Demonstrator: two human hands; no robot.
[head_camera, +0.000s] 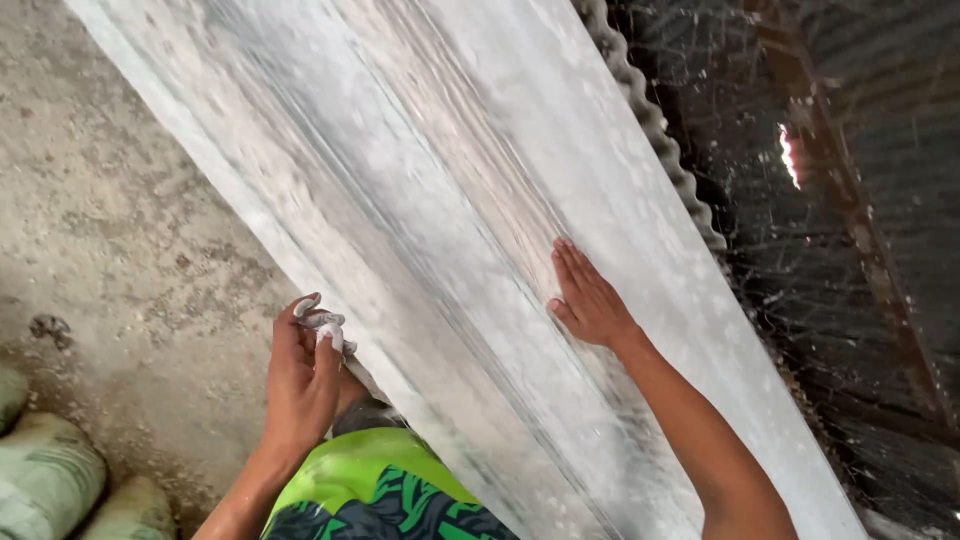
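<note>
Hands steadied a long pale moulded slab (440, 200): left hand (300, 385) clamped its near edge, right hand (588, 300) pressed flat, fingers together.

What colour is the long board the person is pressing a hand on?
Whitish grey with chalky streaks, seen in the head view: the long board under the right hand.

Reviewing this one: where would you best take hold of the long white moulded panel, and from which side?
Probably the panel's near long edge, from the left, where the left hand already curls around it. The broad face gives only flat contact, as the right hand shows.
</note>
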